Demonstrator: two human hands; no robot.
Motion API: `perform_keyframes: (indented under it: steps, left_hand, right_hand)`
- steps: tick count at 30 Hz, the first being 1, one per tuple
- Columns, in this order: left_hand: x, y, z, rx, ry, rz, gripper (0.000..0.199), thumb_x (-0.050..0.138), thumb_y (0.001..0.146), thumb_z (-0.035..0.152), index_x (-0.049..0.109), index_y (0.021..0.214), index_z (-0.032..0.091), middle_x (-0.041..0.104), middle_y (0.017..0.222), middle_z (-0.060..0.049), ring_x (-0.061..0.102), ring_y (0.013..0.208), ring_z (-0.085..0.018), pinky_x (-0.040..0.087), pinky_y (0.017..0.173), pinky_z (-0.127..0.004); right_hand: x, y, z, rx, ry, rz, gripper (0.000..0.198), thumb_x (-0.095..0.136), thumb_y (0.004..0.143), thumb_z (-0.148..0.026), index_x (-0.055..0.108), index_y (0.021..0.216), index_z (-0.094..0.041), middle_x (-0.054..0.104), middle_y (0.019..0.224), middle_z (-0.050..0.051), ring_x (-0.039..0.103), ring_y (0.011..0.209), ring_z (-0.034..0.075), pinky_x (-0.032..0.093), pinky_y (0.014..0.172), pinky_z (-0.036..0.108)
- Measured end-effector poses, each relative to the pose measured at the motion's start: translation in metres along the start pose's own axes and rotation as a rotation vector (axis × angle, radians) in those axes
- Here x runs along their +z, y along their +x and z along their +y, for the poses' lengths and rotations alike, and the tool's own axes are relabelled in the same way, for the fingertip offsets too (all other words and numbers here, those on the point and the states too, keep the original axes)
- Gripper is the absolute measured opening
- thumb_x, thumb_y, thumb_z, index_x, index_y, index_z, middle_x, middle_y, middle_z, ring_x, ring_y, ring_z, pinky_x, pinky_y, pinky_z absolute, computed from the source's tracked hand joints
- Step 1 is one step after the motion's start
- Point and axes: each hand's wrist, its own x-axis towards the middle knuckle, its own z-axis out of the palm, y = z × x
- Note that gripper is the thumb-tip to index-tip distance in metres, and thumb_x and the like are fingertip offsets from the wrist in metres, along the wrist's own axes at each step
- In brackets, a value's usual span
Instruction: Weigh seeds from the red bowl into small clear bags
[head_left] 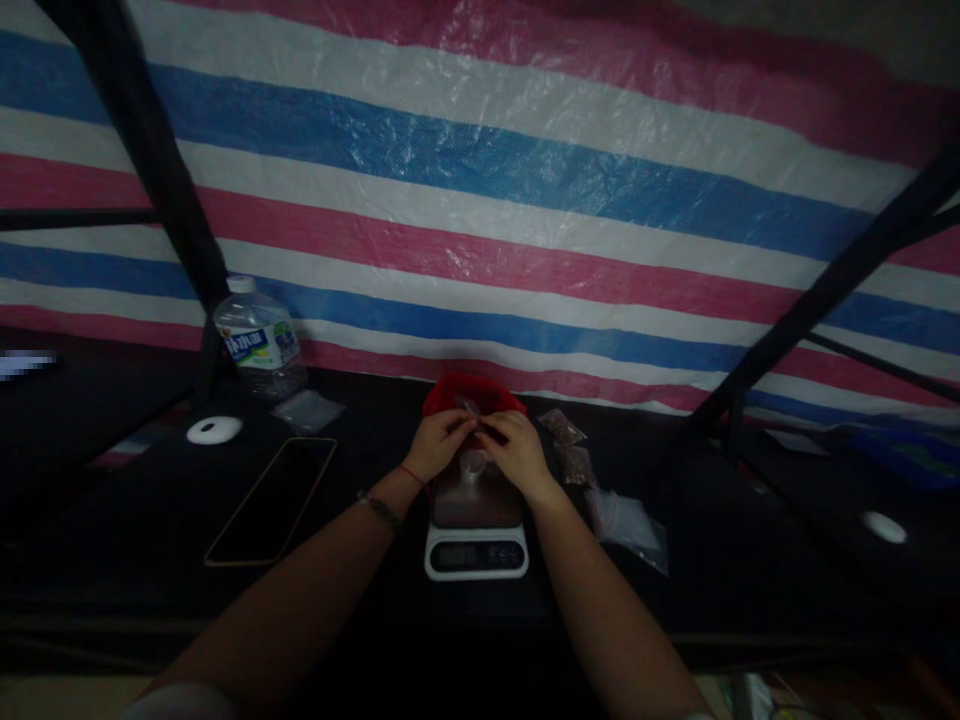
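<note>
My left hand [439, 443] and my right hand [519, 450] meet above a white kitchen scale [476, 562] with a metal plate. Both are closed, fingertips pinching a small clear plastic bag [470, 406] between them. What the bag contains is too dark to make out. A small clear cup [472, 466] appears to sit on the scale's plate, just below my fingers. Behind my hands lies a red bag [450, 388], partly covered by them. Two small bags with brownish contents, one farther back [562, 427] and one nearer [576, 465], lie beside my right hand.
Clear plastic bags [630, 528] lie right of my right forearm. To the left are a phone [271, 502], a white oval object [214, 430], another clear bag [307, 411] and a large plastic bottle [259, 345]. Dark metal posts flank the black table before a striped sheet [480, 230].
</note>
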Motion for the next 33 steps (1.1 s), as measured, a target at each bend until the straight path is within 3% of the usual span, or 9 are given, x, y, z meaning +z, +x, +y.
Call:
perform_keyframes:
  steps: [23, 33]
  left_hand:
    - [-0.002, -0.002, 0.012, 0.099, 0.089, -0.072, 0.018, 0.051, 0.086, 0.029, 0.065, 0.083, 0.018, 0.068, 0.082, -0.004, 0.063, 0.079, -0.016, 0.049, 0.074, -0.029]
    - [-0.001, -0.003, 0.019, 0.175, 0.226, -0.075, 0.015, 0.050, 0.082, 0.022, 0.059, 0.072, 0.018, 0.062, 0.071, -0.002, 0.058, 0.068, -0.015, 0.046, 0.066, -0.026]
  right_hand:
    - [-0.007, 0.000, -0.004, 0.054, 0.134, 0.002, 0.015, 0.059, 0.083, -0.018, 0.072, 0.088, -0.022, 0.071, 0.083, 0.004, 0.065, 0.080, 0.017, 0.050, 0.078, 0.031]
    - [-0.005, 0.000, -0.013, 0.029, -0.092, 0.005, 0.009, 0.057, 0.079, -0.018, 0.065, 0.074, -0.020, 0.066, 0.076, 0.004, 0.060, 0.078, 0.019, 0.046, 0.077, 0.032]
